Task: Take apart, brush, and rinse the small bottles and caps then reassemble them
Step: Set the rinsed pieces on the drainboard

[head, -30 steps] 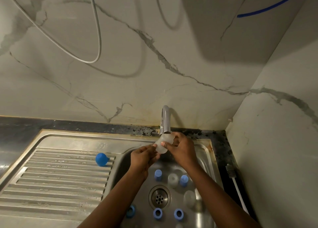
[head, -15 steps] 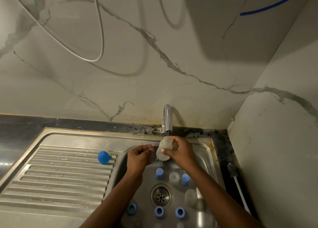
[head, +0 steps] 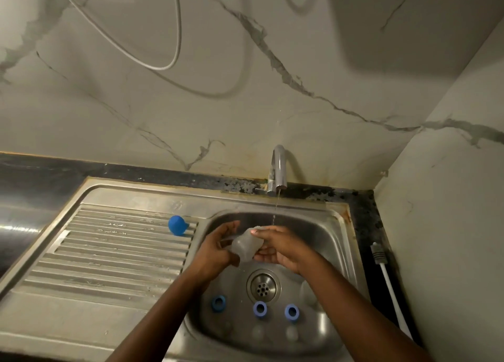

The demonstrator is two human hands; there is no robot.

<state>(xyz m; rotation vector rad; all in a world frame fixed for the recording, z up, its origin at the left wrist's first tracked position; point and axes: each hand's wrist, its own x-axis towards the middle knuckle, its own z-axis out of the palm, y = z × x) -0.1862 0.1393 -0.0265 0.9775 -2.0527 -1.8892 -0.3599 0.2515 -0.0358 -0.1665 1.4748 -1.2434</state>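
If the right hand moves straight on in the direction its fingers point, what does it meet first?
The right hand holds the clear bottle; just beyond it, the left hand probably comes first, though depth is unclear.

Both arms are bare: the left forearm (head: pixel 169 309) and the right forearm (head: pixel 354 301) show uncovered skin from the wrist down to the picture's lower edge, slim and smooth in outline. The left hand (head: pixel 218 248) and the right hand (head: pixel 281 248) are bare as well. The fingers (head: pixel 263 232) are long and slender, with short, rounded nails. A faint sheen on them may be wetness, though the dim light leaves that unsure.
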